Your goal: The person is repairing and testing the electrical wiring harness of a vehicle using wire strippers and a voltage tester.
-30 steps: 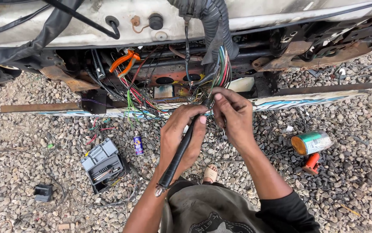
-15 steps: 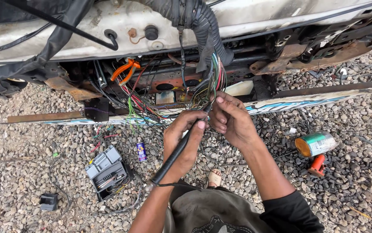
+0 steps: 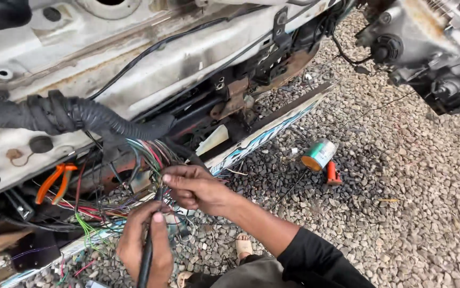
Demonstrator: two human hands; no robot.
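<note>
Wiring work mid-way, by my reading. Left hand grip closed round black tool, tip at loose coloured wires under white car body. Right hand pinches one wire. Harness uncovered, strands untidy; orange pliers parked, tape roll on gravel.

Body panel: painted metal, white, chipped, rust-stained, matt. Loom conduit: black ribbed plastic, dull. Wires: smooth coloured plastic insulation. Pliers: glossy orange plastic handles. Ground: rough grey gravel. Tape roll: shiny greenish.
</note>
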